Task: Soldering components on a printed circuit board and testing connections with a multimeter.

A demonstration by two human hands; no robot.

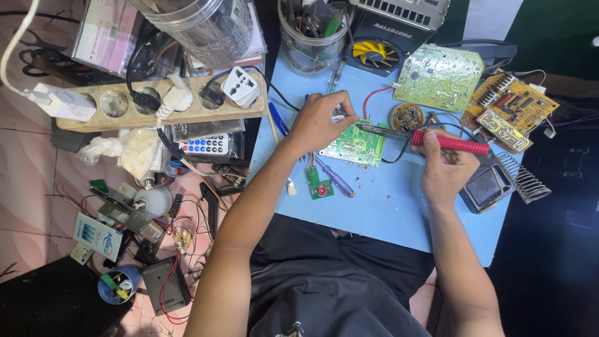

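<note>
Your left hand (319, 122) presses fingertips down on the green board (354, 145) near the middle of the blue table (387, 212), pinning it steady, wrist arched. Your right hand (446, 165) is closed around the red soldering iron (449, 143), held level so its tip meets the board's far edge. A screwdriver (334, 176) lies just beside, the iron stand (524, 178) at the right edge.

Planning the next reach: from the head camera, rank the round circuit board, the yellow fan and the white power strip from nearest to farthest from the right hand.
From the right hand:
1. Round circuit board, just above-left of it on the blue table.
2. Yellow fan, farther up at the table's far edge.
3. White power strip, far across, past the left hand.
</note>
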